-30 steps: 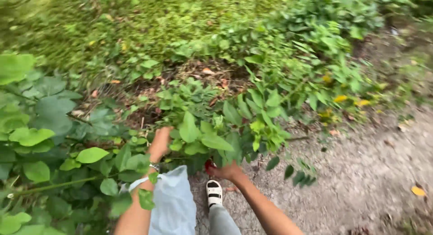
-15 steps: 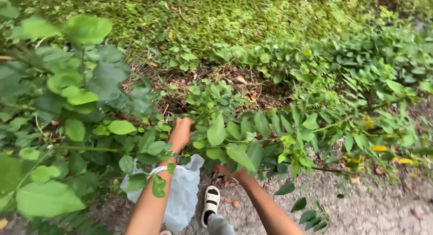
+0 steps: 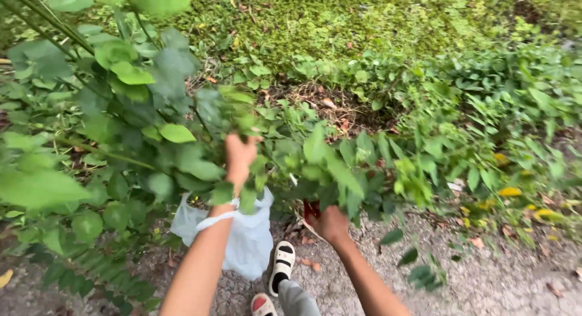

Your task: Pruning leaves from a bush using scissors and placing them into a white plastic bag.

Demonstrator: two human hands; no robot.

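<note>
The left hand (image 3: 240, 155) is up in the foliage, fingers curled tight around a leafy green branch (image 3: 327, 164) that runs out sideways toward the right hand. The right hand (image 3: 329, 224) sits lower and a bit closer to the body, closed on something red (image 3: 310, 208) that pokes out just above the knuckles; can't really tell what it is since leaves cover most of it. So both hands are clamped, apart from each other, with the branch's leaves hanging between and over them. A thin white plastic bag (image 3: 242, 237) hangs off the left wrist, its handles looped around the forearm, dangling just below the left hand and beside the right one. Right under the bag and the right hand there's a foot in a white sandal (image 3: 283, 264) plus a grey trouser leg (image 3: 297, 299), and another sandal with a reddish toe (image 3: 262, 305) at the bottom edge. Those stand on a bare gritty dirt path (image 3: 485, 279) that spreads out to the right of the right hand. Left of the left hand is a big shrub with broad round leaves (image 3: 91, 128). Past both hands, farther out, there's a patch of dry brown litter (image 3: 330, 107), then low green ground cover (image 3: 364, 19), and some yellow leaves (image 3: 510, 192) off to the far right.
</note>
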